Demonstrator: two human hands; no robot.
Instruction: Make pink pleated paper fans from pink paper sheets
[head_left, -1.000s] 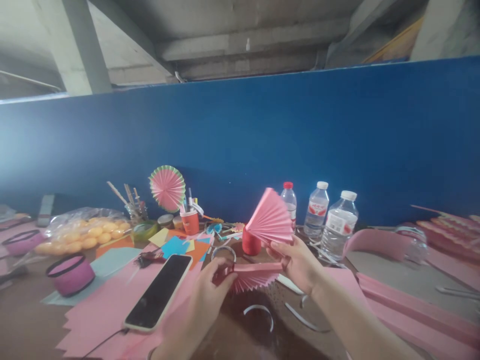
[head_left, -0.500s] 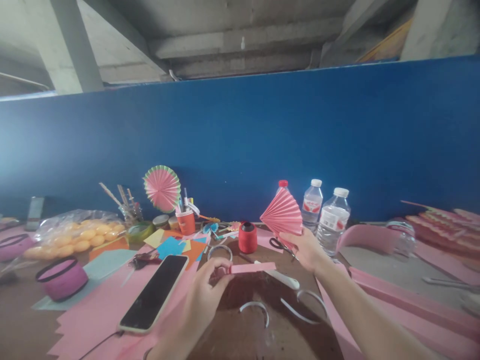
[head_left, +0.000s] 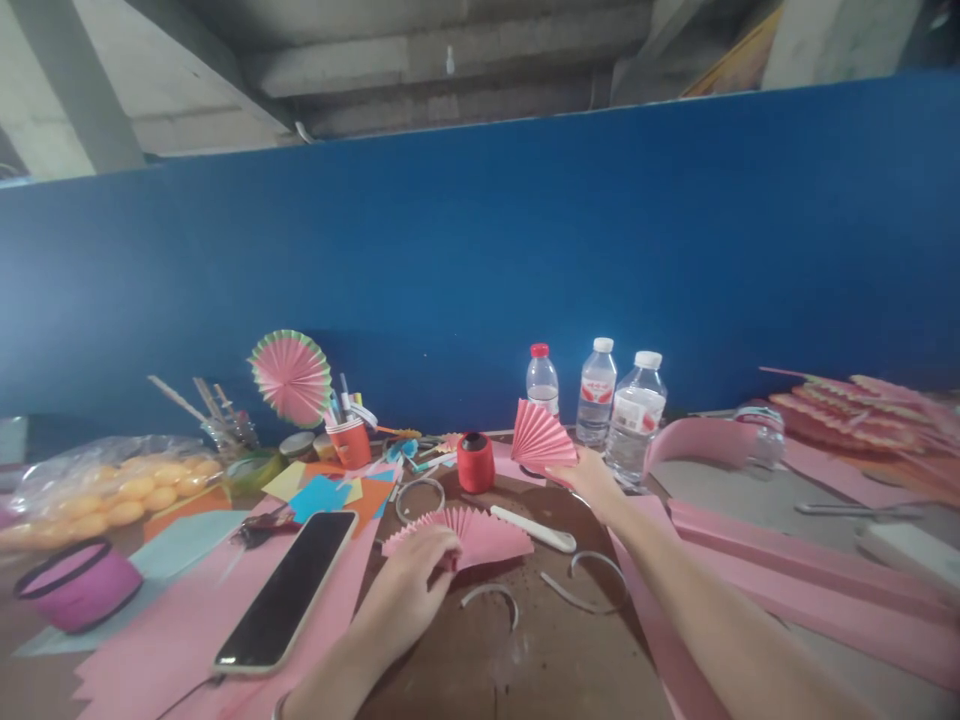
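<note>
In the middle of the table my left hand (head_left: 420, 580) is closed on a pink pleated paper fan (head_left: 491, 540), spread out flat and low over the brown surface. My right hand (head_left: 591, 482) pinches the lower edge of a second pleated paper fan (head_left: 541, 438), also pink, held up before the bottles. A red spool of thread (head_left: 475, 465) stands between the two fans, towards the back. Just beyond the left fan lies a white-handled tool (head_left: 536, 530). Curved strips (head_left: 592, 590) rest on the table nearer me.
A phone (head_left: 289, 590) lies on pink paper at left, near a purple fabric bowl (head_left: 79, 585) and a bag of yellow balls (head_left: 127, 495). An orange cup (head_left: 349, 443) holds pens. Water bottles (head_left: 637, 420) stand behind my right hand. Folded pink paper (head_left: 802, 590) lies at right.
The paper in my left hand has gone from a narrow folded strip to a spread fan. My right hand's fan has come lower. The view has shifted slightly right.
</note>
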